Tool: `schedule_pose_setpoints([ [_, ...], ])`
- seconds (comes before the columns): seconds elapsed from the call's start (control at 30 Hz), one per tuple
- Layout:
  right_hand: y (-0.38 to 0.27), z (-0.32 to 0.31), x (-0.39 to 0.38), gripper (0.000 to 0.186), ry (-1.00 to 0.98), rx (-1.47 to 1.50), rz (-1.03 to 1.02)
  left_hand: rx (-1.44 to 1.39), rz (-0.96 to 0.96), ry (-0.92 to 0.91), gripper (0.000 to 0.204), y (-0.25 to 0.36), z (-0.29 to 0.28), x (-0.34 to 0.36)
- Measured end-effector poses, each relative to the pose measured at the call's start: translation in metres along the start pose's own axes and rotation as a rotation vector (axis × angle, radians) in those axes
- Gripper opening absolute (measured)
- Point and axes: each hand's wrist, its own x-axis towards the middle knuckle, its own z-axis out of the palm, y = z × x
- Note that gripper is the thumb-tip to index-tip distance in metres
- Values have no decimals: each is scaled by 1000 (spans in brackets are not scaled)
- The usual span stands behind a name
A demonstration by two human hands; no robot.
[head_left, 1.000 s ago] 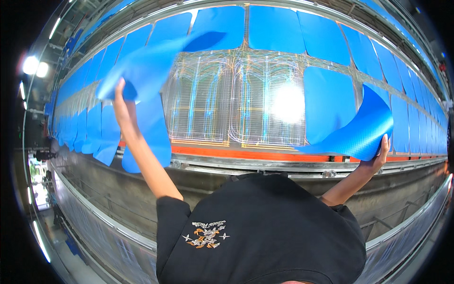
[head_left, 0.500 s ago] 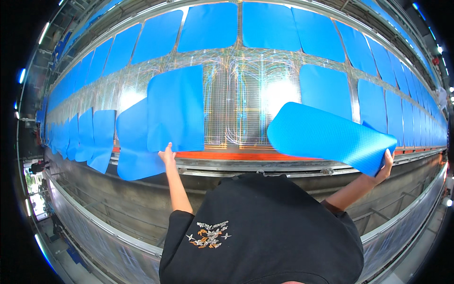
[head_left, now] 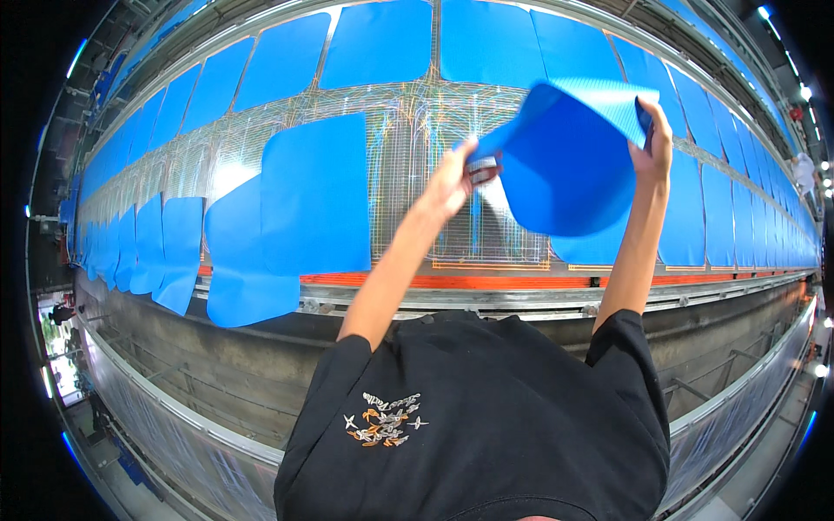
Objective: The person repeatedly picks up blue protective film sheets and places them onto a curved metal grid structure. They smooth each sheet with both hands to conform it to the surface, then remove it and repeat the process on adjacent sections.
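Between my two hands a blue sheet (head_left: 569, 174) is lifted above the long table, curved and slightly smeared by motion. My left hand (head_left: 452, 178) pinches its left corner, where a small dark-red and white patch (head_left: 482, 170) shows beside the fingers. My right hand (head_left: 654, 143) grips the opposite upper corner, with the paler, textured face folding over along the top edge. Under it, part of another blue sheet (head_left: 591, 247) lies on the table. To the left of my left forearm rests a flat blue sheet (head_left: 317, 195), overlapping a second one (head_left: 248, 260) that hangs over the front edge.
The long table (head_left: 408, 208) has a glossy surface covered in coloured lines and an orange strip (head_left: 434, 281) along its near edge. A metal rail (head_left: 391, 304) runs in front. Rows of blue sheets (head_left: 378, 43) line the far side. Another long table (head_left: 217, 434) stands behind me.
My left hand has left the sheets at left and taken the lifted sheet's left corner. My right hand has raised that sheet and carried it up and leftward over the table.
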Motion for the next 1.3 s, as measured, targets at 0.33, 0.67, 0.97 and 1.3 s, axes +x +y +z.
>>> schedule_pose_setpoints([
  [0.33,9,-27,-31,39,20,-345,120,337,529,215,14,39,-36,2],
  [0.67,250,-167,-140,15,87,-790,379,752,249,676,21,-124,-213,-12],
  [0.97,298,-195,-177,17,193,-992,380,866,182,825,21,-172,-243,-29],
  [1.3,300,-182,-181,18,243,-1015,386,1039,129,866,25,-168,-247,-34],
])
